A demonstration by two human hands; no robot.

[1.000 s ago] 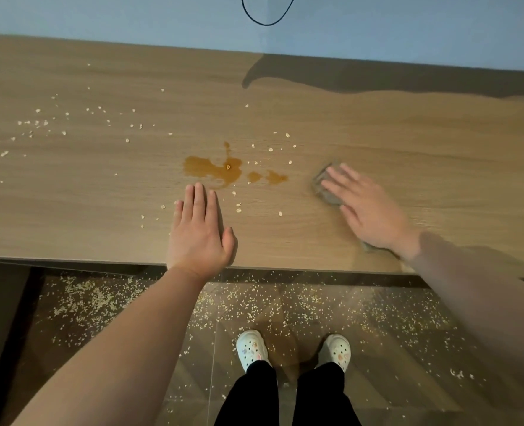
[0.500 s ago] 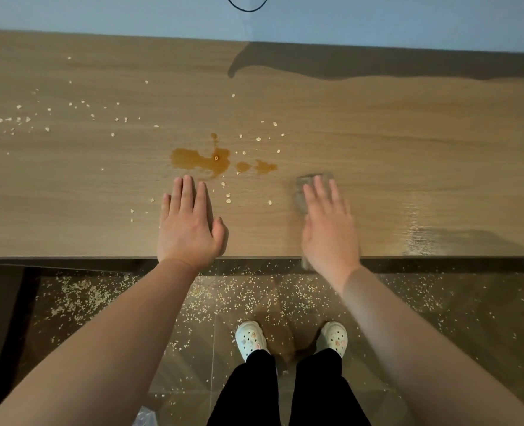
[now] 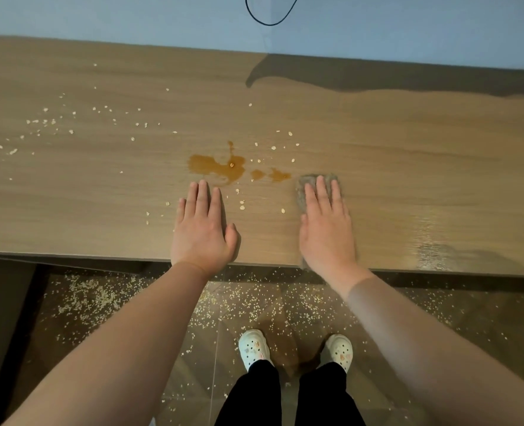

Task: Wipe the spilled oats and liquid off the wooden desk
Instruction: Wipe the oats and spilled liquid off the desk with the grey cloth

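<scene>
Pressing cloth flat under right hand, fingers straight, just right of puddle. Left hand flat, holding nothing, just nearside of puddle. Oats scattered around puddle. Sweep cloth left through puddle, even pressure, gathering oats.

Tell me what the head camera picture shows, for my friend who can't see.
A person's right hand presses a grey cloth flat on a wooden desk, just right of a brown liquid spill; the left hand lies flat nearby. Oat flakes dot the desk, and more cover the floor around white clogs.
</scene>
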